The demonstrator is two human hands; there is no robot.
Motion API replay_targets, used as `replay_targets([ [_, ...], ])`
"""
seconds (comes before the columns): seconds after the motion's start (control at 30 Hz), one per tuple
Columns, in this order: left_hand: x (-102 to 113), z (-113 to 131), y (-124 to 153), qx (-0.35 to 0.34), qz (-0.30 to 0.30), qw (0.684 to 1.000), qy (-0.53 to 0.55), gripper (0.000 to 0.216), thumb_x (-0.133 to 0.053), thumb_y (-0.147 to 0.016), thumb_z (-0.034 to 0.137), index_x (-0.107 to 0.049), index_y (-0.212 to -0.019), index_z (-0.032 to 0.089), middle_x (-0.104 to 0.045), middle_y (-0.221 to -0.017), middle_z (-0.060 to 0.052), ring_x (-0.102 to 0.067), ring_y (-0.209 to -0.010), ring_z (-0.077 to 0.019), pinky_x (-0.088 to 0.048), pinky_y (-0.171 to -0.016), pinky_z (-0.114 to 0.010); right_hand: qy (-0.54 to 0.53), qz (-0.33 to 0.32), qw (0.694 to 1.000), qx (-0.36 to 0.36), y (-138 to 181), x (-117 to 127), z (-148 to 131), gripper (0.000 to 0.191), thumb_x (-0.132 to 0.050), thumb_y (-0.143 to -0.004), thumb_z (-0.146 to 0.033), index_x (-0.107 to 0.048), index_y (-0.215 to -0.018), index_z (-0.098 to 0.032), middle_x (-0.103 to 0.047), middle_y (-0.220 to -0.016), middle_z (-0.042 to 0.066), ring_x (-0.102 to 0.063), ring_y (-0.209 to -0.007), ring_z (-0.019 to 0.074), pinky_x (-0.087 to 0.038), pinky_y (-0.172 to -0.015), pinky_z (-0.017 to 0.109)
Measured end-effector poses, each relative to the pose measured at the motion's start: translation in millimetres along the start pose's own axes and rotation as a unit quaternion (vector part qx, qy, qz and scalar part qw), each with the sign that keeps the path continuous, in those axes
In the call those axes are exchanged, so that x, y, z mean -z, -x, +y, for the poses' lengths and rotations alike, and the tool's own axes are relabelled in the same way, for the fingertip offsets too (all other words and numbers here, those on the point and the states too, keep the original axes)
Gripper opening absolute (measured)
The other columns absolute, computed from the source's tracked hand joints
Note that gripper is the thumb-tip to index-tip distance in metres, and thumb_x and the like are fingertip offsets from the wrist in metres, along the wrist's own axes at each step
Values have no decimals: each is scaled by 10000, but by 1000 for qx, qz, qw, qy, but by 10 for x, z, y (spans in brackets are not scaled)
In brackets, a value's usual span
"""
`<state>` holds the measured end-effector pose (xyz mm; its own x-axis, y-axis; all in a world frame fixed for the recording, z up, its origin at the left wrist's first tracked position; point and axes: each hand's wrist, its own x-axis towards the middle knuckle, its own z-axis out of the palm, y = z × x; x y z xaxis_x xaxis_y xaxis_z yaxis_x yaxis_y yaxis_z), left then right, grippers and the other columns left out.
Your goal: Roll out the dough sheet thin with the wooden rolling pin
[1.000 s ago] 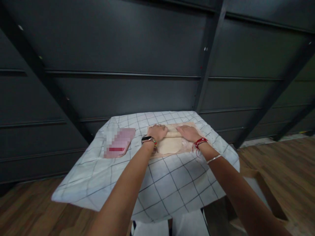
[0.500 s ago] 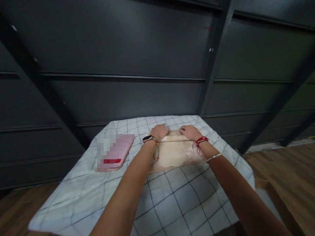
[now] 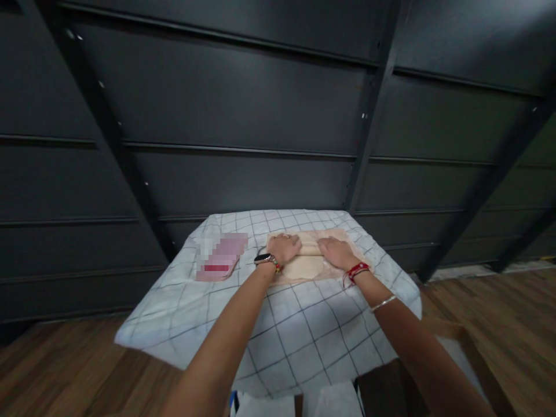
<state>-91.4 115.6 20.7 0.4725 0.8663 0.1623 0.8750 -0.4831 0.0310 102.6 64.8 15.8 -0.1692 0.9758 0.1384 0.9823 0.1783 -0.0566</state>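
Observation:
A pale rolling pin (image 3: 310,251) lies crosswise over a flat, cream-coloured sheet that looks like dough (image 3: 302,269). The sheet rests on a pinkish mat (image 3: 336,272) that looks shiny on its right side. My left hand (image 3: 284,247), with a watch and beaded bracelet at the wrist, lies over the pin's left part, fingers stretched forward. Over the right part rests my right hand (image 3: 337,252), its fingers laid flat and a red string bracelet at its wrist. Both hands cover the pin's ends, so only its middle shows between them.
A white checked cloth (image 3: 299,318) covers the table. Left of the mat lies a pink, partly pixelated flat object (image 3: 223,258). Dark metal panels (image 3: 243,179) stand behind the table. Boxes (image 3: 382,388) are at the near edge and lower right.
The rolling pin and both hands have come nearer over the sheet, away from the mat's far edge. The fingers look flatter now. My view has shifted, showing boxes at the bottom.

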Motion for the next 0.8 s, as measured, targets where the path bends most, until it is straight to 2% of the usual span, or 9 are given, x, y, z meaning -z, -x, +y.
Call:
replay_targets([
  [0.13, -29, 5, 102, -29, 17, 999, -9, 461, -272, -956, 377, -559, -1289, 239, -578, -1322, -64, -480, -1232, -267, -375, -980, -444, 13, 48, 999, -18, 240, -31, -122, 479, -196, -998, -360, -539, -1287, -193, -549, -1358, 92, -397, -1317, 256, -354, -1001, 452],
  [0.23, -56, -15, 85, -27, 30, 999, -9, 482, -264, -965, 378, -502, -1356, 230, -560, -1346, -63, -460, -1256, -264, -362, -1000, -435, 12, 54, 998, -22, 257, -46, -137, 472, -202, -998, -376, -544, -1274, -205, -556, -1349, 87, -428, -1288, 258, -376, -972, 457],
  [0.37, -79, -69, -36, -32, 47, 998, -10, 495, -241, -976, 375, -458, -1397, 230, -614, -1262, -85, -539, -1166, -242, -410, -945, -377, 7, 48, 999, -14, 86, -44, -56, 474, -193, -1003, -391, -562, -1239, -209, -600, -1291, 84, -482, -1230, 230, -398, -953, 405],
  [0.53, -79, -156, -364, -24, 48, 999, 0, 498, -224, -977, 371, -471, -1387, 233, -629, -1226, -89, -587, -1106, -238, -457, -872, -338, -5, 55, 998, -9, -216, -52, 84, 480, -189, -1008, -412, -563, -1240, -221, -589, -1309, 70, -470, -1245, 212, -374, -985, 360],
  [0.7, -76, -240, -729, -40, 41, 998, 26, 484, -251, -970, 316, -474, -1385, 206, -618, -1258, -81, -580, -1129, -215, -445, -912, -311, -12, 36, 998, -41, -508, -67, 203, 473, -188, -1010, -406, -569, -1203, -203, -639, -1212, 105, -575, -1118, 213, -413, -918, 328],
  [0.8, -80, -275, -864, -64, 58, 995, 47, 471, -266, -962, 294, -514, -1351, 201, -616, -1268, -70, -577, -1134, -205, -435, -935, -297, 0, 12, 1000, -26, -637, -84, 271, 450, -199, -1013, -362, -569, -1190, -176, -642, -1197, 125, -595, -1091, 218, -419, -908, 321],
])
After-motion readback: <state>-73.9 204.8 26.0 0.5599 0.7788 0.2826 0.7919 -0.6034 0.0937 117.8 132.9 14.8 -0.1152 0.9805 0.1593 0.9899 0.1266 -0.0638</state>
